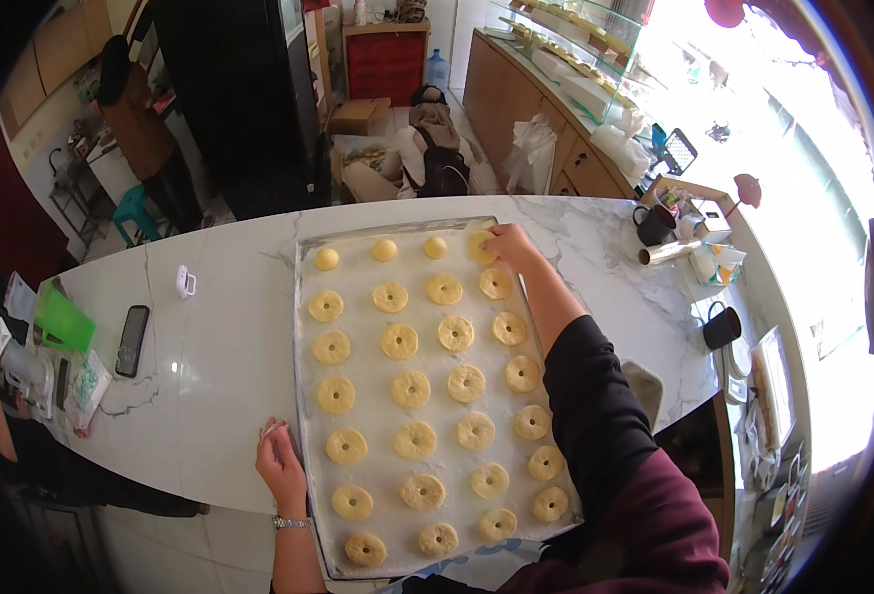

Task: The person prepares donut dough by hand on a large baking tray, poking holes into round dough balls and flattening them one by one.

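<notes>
A large tray (380,371), lined with pale paper, holds rows of yellow dough rings (410,388). Along its far edge sit round dough balls (385,249). At the far right corner, my right hand (505,244) has its fingers closed on a flattened dough round (479,247) and partly covers it; whether it has a hole is hidden. My left hand (279,463), wearing a metal watch at the wrist, is beside the tray's left edge. Its fingers are curled together with whitish marks at the tips, and nothing visible is in them.
The tray lies on a white marbled counter (224,327). To the left are a phone (133,341) and a green container (64,319). Dark mugs (722,326) stand at the right. One person (142,119) stands at the back left; another (437,148) crouches beyond the counter.
</notes>
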Motion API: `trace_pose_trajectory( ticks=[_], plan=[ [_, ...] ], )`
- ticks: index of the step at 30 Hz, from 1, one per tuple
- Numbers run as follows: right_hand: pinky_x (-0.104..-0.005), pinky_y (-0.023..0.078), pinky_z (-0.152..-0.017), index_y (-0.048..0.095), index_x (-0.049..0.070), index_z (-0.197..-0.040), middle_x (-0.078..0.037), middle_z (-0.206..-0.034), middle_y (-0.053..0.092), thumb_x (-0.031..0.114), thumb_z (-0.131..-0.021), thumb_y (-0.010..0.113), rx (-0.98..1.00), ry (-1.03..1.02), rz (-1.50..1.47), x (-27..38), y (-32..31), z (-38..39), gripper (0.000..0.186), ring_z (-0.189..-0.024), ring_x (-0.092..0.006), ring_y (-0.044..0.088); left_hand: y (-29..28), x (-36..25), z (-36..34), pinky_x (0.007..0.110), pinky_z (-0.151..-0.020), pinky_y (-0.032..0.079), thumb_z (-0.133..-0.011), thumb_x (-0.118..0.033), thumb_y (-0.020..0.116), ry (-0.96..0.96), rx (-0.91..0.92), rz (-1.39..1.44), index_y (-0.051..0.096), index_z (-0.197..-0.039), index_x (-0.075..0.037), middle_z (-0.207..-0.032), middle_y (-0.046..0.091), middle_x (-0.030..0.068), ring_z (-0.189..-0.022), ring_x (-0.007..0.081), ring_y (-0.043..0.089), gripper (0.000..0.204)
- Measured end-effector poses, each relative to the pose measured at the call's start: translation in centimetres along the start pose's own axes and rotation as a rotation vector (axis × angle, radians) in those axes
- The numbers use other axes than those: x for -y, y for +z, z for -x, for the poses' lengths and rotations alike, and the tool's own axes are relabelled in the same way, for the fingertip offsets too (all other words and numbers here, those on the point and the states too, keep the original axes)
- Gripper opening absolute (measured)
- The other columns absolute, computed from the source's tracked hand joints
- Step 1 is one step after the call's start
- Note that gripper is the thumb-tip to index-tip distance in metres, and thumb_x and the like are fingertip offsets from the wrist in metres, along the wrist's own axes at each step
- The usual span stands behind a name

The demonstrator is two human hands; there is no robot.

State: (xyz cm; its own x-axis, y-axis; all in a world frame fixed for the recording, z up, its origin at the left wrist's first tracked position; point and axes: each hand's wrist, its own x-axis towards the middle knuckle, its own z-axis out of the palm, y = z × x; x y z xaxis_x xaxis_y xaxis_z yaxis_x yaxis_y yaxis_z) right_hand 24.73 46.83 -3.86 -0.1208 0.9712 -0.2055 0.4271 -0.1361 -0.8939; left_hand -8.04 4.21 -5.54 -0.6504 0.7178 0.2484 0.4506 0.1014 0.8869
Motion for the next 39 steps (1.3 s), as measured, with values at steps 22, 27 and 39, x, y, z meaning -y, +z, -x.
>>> trace_pose_trajectory(
  ticks=[22, 27, 39],
  plan=[
    [-0.0356, 0.05, -0.059, 0.07, 0.005, -0.073, -0.017, -0.066, 0.062, 0.012, -0.06, 0.061, 0.033, 0.062, 0.947, -1.0, -17.1, 32.3, 0.017, -0.06, -0.0296, 0.061, 0.5, 0.6, 0.1, 0.031, -0.083, 0.047, -0.093, -0.022, 0.05, 0.022, -0.058, 0.04, 0.061, -0.093, 0.006, -0.096, 0.063, 0.0137, -0.097, 0.0222, 0.059, 0.03],
    [-0.0375, 0.05, -0.072, 0.071, 0.008, -0.083, -0.017, -0.08, 0.065, 0.015, -0.061, 0.061, -0.114, -0.041, 0.929, -6.1, -13.6, 33.2, 0.026, -0.077, -0.033, 0.062, 1.0, 1.1, -0.3, 0.033, -0.08, 0.049, -0.092, -0.018, 0.053, 0.006, -0.06, 0.045, 0.06, -0.09, 0.005, -0.098, 0.063, 0.017, -0.093, 0.0249, 0.061, 0.024],
    [-0.0402, 0.049, -0.066, 0.066, 0.001, -0.074, -0.018, -0.074, 0.063, 0.024, -0.075, 0.057, -0.182, -0.057, 0.87, -4.2, -13.8, 35.2, 0.025, -0.074, -0.034, 0.061, 3.8, -8.4, 1.0, 0.035, -0.099, 0.036, -0.095, -0.032, 0.046, -0.052, 0.053, 0.671, 0.054, -0.108, 0.005, -0.108, 0.058, 0.0161, -0.107, 0.0236, 0.052, 0.04]
  ],
)
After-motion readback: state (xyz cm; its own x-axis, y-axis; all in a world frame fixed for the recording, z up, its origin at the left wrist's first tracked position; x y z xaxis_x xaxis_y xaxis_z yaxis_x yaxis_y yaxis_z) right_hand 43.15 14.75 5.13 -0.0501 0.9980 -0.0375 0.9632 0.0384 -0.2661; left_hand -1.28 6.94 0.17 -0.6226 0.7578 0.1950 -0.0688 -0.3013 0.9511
